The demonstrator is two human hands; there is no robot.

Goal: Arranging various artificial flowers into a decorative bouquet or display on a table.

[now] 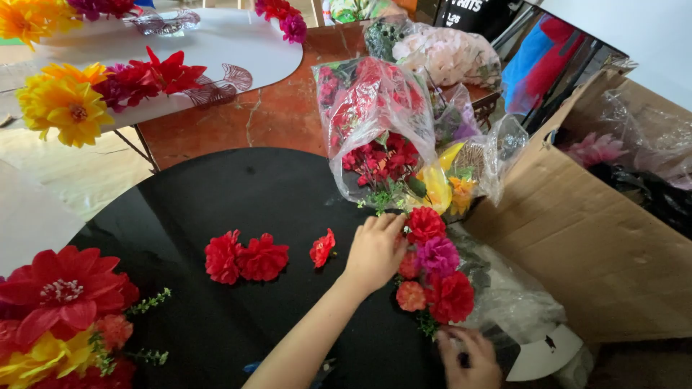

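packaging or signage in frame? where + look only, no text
Clear plastic bag: table's far edge, crinkled, holding red flowers.
Second clear bag: behind it, pale pink flowers inside.
Cardboard box: right of table, brown, open top.
Dark item with white lettering: top edge, mostly cut off.

Round black surface [238, 194], glossy, bore a pair of red fabric blooms [245, 258] side by side at its middle, a smaller red bloom [322, 248] just right of them, a red, pink and orange flower bunch [435, 270] at its right edge, a large red and yellow arrangement [61, 317] at its lower left
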